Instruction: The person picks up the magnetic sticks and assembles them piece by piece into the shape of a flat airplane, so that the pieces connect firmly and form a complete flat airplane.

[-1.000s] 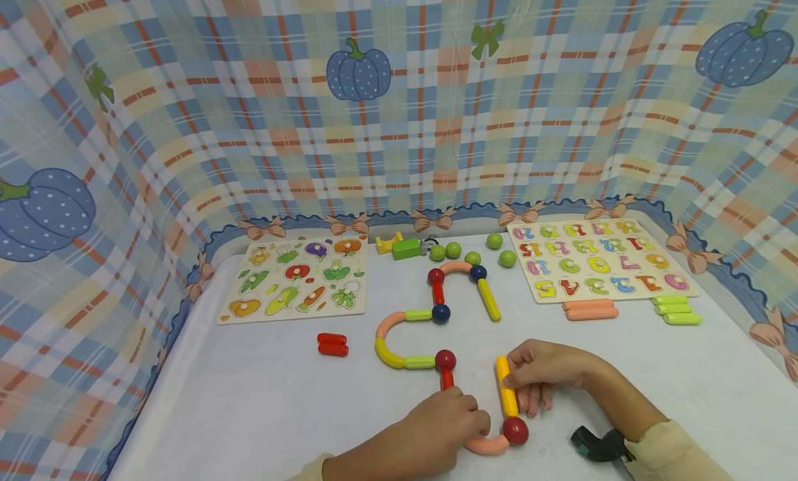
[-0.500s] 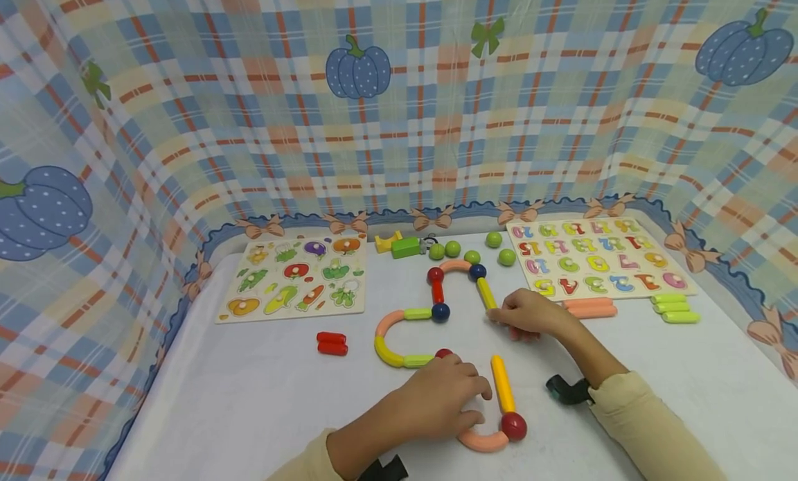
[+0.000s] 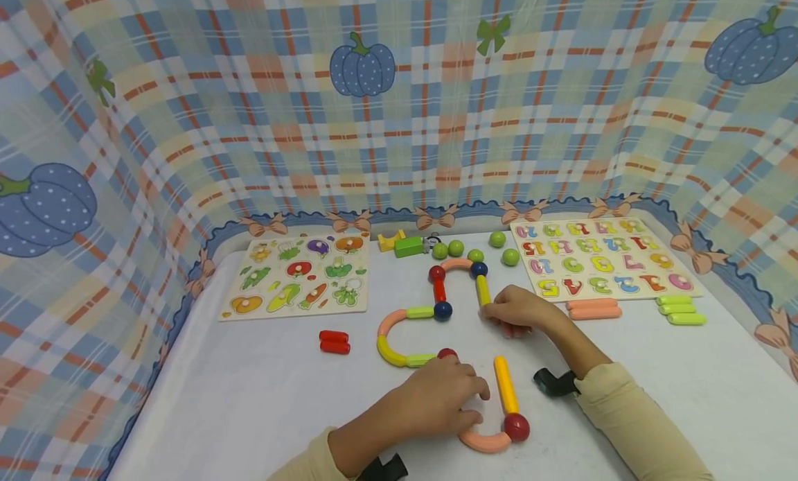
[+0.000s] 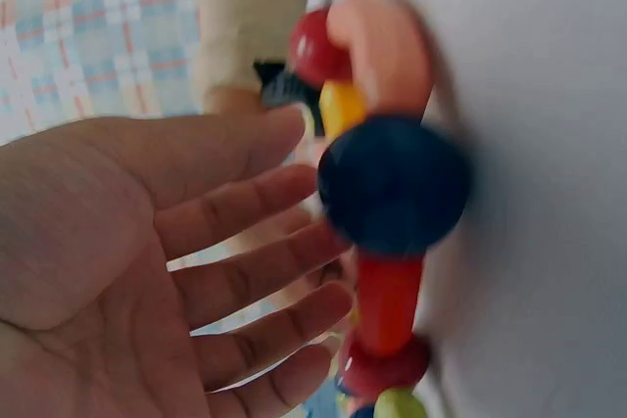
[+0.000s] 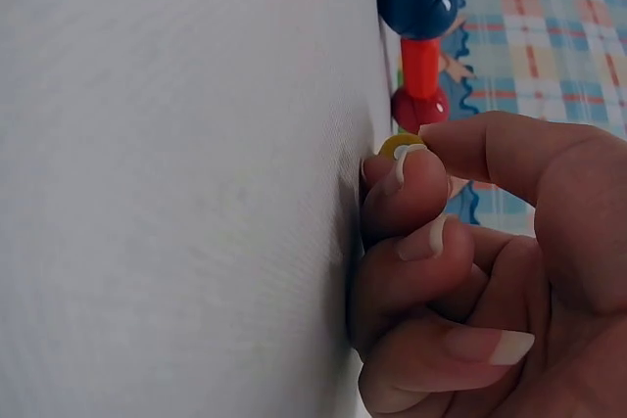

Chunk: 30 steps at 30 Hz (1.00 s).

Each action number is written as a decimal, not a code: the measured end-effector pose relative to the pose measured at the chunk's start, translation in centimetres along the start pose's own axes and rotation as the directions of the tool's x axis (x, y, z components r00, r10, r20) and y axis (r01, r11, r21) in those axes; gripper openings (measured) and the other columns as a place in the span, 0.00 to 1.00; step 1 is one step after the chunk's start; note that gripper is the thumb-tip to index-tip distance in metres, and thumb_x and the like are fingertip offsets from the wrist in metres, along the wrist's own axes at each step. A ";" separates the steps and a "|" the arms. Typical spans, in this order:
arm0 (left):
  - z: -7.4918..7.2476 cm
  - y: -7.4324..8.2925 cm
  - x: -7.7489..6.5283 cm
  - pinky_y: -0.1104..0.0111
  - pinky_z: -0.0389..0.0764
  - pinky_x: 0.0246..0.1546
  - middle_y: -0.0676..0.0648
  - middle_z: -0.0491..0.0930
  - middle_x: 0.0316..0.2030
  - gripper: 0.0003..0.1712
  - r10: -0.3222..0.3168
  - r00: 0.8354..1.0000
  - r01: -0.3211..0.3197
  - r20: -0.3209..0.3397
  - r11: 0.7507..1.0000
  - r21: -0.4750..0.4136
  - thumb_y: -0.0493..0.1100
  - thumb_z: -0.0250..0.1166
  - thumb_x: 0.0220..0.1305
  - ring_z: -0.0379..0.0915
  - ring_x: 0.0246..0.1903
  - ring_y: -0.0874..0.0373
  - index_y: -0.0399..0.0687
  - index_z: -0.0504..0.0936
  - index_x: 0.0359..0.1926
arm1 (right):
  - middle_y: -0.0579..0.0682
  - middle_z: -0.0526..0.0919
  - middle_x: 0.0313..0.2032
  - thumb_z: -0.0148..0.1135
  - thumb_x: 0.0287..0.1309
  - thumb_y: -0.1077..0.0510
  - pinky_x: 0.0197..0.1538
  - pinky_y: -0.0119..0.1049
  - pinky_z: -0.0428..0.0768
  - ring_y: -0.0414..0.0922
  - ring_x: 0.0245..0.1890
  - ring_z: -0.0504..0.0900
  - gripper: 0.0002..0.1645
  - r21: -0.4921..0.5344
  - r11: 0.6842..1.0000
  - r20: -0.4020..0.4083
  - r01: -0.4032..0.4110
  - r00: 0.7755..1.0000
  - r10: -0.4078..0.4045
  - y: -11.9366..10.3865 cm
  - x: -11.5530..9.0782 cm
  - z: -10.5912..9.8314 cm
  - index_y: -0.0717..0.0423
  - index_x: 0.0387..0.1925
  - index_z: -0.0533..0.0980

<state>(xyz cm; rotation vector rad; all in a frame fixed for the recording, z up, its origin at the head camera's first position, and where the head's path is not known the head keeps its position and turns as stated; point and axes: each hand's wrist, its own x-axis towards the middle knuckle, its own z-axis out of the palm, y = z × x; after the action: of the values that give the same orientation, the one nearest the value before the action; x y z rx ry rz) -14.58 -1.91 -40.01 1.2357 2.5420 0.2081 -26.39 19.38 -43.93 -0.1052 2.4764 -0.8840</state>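
Observation:
My right hand [image 3: 514, 311] pinches the lower end of a yellow magnetic stick [image 3: 483, 289] between thumb and finger; its other end meets a dark blue ball [image 3: 479, 270]. In the right wrist view the stick's round yellow end [image 5: 394, 143] shows at the fingertips. My left hand [image 3: 436, 401] hovers over the lower part of the winding chain, fingers loosely spread. From the left wrist, a dark blue ball [image 4: 395, 185] lies by those fingers, between a red stick [image 4: 389, 305] and a peach curved stick [image 4: 387, 56]. An orange-yellow stick [image 3: 506, 385] joins a red ball [image 3: 516, 427].
Green balls [image 3: 456, 248] and a green block [image 3: 409, 246] lie at the back. A vegetable puzzle board [image 3: 293, 313] is left, a number board [image 3: 614, 259] right. Spare red sticks [image 3: 334, 342], peach sticks [image 3: 594, 309] and lime sticks [image 3: 679, 309] lie around the chain.
My right hand has left the orange-yellow stick and gone up to the yellow stick, whose lower end has swung left. My left hand has loosened from the chain's lower part and spread its fingers.

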 end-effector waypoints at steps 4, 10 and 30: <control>-0.7 -1.1 -0.3 0.70 0.70 0.39 0.61 0.75 0.40 0.17 -0.065 0.995 0.063 -0.074 0.998 -0.032 0.56 0.63 0.55 0.65 0.39 0.64 0.65 0.78 0.46 | 0.50 0.73 0.10 0.55 0.56 0.43 0.11 0.29 0.62 0.42 0.08 0.68 0.24 0.022 1.000 0.015 0.019 1.000 -0.020 -0.1 0.2 0.0 0.58 0.20 0.77; -1.3 -2.7 -0.6 0.72 0.69 0.34 0.59 0.75 0.38 0.16 -0.135 0.981 0.127 -0.142 0.990 -0.065 0.55 0.64 0.55 0.64 0.36 0.63 0.61 0.79 0.46 | 0.50 0.73 0.10 0.56 0.55 0.41 0.12 0.28 0.62 0.42 0.08 0.68 0.25 0.033 0.999 0.012 0.019 1.000 -0.019 -0.1 0.4 0.2 0.58 0.20 0.77; -2.5 -14.2 -8.2 0.57 0.73 0.43 0.48 0.77 0.41 0.15 -0.634 0.746 0.589 -0.205 0.771 -0.244 0.45 0.68 0.51 0.70 0.40 0.54 0.51 0.81 0.42 | 0.51 0.74 0.13 0.59 0.53 0.42 0.15 0.30 0.64 0.44 0.10 0.70 0.21 -0.027 1.000 -0.007 -0.017 1.000 0.017 -0.5 0.2 0.1 0.57 0.24 0.73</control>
<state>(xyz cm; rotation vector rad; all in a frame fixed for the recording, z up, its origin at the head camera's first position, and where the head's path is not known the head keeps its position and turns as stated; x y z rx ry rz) -21.16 -17.07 -39.69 0.2610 2.9389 0.4484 -26.54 18.90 -43.82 -0.0907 2.4920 -0.8459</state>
